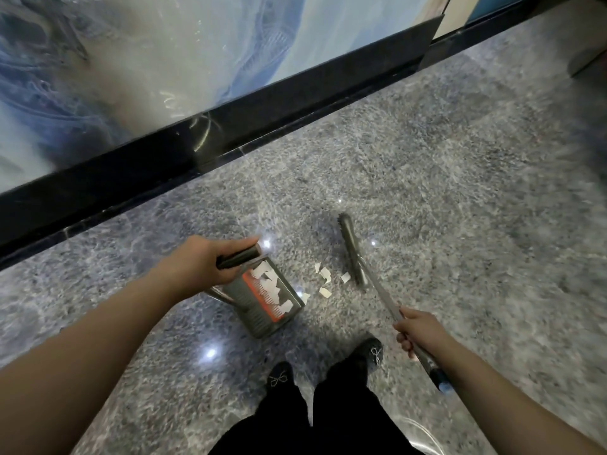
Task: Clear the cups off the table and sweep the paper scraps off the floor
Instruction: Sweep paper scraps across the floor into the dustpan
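Looking straight down at a polished grey stone floor, with a black baseboard running diagonally from about 9 o'clock up to 1 o'clock and a glossy blue-white marbled wall panel above it.

Starting on the left: the left hand is wrapped around the dustpan handle, fingers curled over the top of it. Right under that hand sits the dustpan, grey with an orange comb strip inside, its mouth facing toward 3 o'clock. There's already a bunch of white paper scraps in the pan, piled over the orange strip.

Just to the right of the pan's mouth, near the middle of the view, a few loose scraps on the floor are scattered between the pan and the broom. The broom head is just beside them at roughly 1 o'clock from the pan, lying long and narrow — touching or almost touching the rightmost scrap, can't quite tell.

The broom handle runs down toward 5 o'clock into the right hand, which has a closed grip around it — the dark end of the handle pokes out below the wrist.

At 6 o'clock you can see two black shoes with little bow details and black trousers.
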Tool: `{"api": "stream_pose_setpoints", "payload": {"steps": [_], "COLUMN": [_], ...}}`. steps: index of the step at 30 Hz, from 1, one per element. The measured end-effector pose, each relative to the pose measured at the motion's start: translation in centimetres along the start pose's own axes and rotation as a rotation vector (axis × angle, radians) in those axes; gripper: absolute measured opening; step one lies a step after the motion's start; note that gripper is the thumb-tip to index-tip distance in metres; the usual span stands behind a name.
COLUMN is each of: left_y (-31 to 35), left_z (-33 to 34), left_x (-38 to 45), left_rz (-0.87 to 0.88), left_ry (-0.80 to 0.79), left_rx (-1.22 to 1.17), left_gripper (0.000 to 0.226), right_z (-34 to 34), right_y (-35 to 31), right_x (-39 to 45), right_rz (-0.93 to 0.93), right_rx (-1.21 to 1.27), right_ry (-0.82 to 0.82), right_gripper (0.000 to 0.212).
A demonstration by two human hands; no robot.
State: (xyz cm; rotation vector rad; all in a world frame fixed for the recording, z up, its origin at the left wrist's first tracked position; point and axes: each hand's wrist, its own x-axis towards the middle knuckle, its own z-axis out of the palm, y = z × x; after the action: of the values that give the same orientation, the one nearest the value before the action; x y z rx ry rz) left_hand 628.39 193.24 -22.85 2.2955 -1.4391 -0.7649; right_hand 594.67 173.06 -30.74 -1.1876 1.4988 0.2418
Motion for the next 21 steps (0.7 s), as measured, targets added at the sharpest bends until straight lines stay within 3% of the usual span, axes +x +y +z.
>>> {"api": "stream_pose_setpoints", "payload": {"steps": [4,9,12,21], "left_y": [0.3,-0.3,-0.6,-0.1], "left_z": [0.4,1.6,1.8,1.6], "left_x": [0.4,0.4,0.4,0.0], "left_rz": [0.009,0.026,0.034,0.013], "left_ry": [-0.004,0.053,0.064,0.059], "left_rx": [0.0,-0.02,-0.021,-0.029], "left_gripper": [0.066,0.076,0.075,0.062], "right_z": [-0.2,2.6,5.8,10.6], "right_y": [1.1,2.0,3.0,1.3], "right_x": [2.7,6.0,5.5,1.0], "right_rz": [0.047,0.119,0.079,0.041], "right_rx": [-0.012,-0.094,-0.242,-0.127], "right_ry": [0.022,0.003,-0.086,-0.357], "right_gripper": [0.012,0.017,0.019,0.016]}}
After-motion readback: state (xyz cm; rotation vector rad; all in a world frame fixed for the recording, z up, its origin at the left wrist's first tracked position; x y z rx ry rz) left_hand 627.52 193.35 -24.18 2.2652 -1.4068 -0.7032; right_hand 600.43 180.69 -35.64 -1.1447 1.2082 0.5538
